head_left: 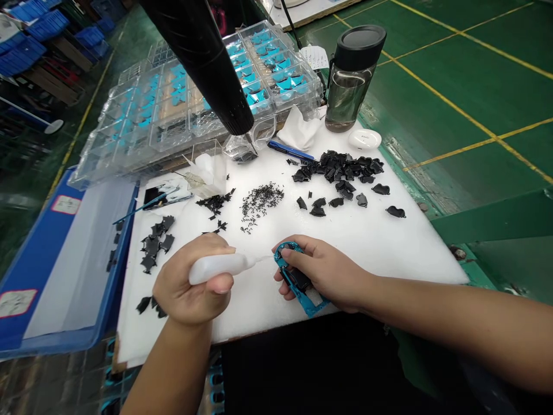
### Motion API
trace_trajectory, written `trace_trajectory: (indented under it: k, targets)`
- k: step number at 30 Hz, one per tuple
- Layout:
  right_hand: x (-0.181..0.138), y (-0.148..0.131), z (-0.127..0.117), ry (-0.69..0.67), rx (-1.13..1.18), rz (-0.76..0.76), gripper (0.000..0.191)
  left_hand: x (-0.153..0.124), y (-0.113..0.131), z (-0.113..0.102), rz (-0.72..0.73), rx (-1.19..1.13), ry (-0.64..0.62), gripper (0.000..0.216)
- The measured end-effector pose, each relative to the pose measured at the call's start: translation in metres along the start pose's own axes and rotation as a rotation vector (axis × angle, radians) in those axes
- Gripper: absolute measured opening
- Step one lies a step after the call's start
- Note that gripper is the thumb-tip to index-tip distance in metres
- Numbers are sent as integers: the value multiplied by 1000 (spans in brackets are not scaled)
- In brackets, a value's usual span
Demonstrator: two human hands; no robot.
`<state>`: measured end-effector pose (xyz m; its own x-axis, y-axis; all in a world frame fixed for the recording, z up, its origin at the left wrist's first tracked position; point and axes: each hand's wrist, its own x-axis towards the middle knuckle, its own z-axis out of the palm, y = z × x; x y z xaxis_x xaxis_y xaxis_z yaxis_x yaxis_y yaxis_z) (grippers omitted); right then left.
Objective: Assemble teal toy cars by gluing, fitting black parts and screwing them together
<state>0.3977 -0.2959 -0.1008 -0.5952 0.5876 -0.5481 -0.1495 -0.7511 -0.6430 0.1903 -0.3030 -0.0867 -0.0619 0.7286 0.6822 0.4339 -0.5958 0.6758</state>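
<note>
We held a white squeeze bottle [216, 268] in the left hand [190, 288], whose fingers were closed around its barrel, with its thin nozzle [261, 259] pointing rightward toward the right hand [322, 271]. The right hand was closed on a blue plastic frame [307, 306], which lay just beside the nozzle tip and much nearer to the right hand than to the left. We could not tell whether the tip touched the frame. The frame's long axis ran diagonally, from its upper end by the nozzle down to its lower end, away from the left hand and toward the near edge of the white foam sheet [380, 248]. A black insert [298, 280] showed within the frame, partly hidden by the right hand's fingers [294, 259]. Beyond the hands, a scatter of tiny black pins [259, 202] lay on the foam, and a heap of black molded pieces [341, 170] lay farther off, beyond the right hand. More black pieces [153, 242] lay beyond and to the left of the left hand. Farther ahead of the hands stood a clear compartment tray [276, 57] holding blue parts.
</note>
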Motion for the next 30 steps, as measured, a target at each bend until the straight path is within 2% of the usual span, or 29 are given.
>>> trace_trajectory:
  k: [2,4,8,12,14,17,20,22,24,26,30]
  targets:
    - [0,-1,0,9,-2,3,14,2,1,4,121,-30,-22,30]
    - [0,-1,0,18,-6,6,14,3,-1,6,148,-52,66,32]
    - [0,0,-1,10,-15,9,14,10,-10,-2,32,-139,307,42]
    - [0,0,-1,12,-20,-5,18,22,-18,-19,-93,-230,499,36]
    - [0,1,-1,17,-25,-17,20,28,-18,-25,-139,-262,551,34]
    - [0,1,-1,3,-18,-33,21,34,-18,-26,-201,-234,566,35]
    - [0,1,1,10,-28,-37,19,34,-24,-19,-319,-183,484,47]
    - [-1,0,2,23,-37,-40,17,32,-32,-14,-425,-79,331,50]
    - [-1,0,2,30,-42,-45,15,31,-42,-10,-506,60,172,47]
    - [-2,0,3,31,-42,-47,14,30,-52,-8,-547,180,65,40]
    - [-2,0,4,27,-44,-59,13,33,-63,-5,-581,371,-21,30]
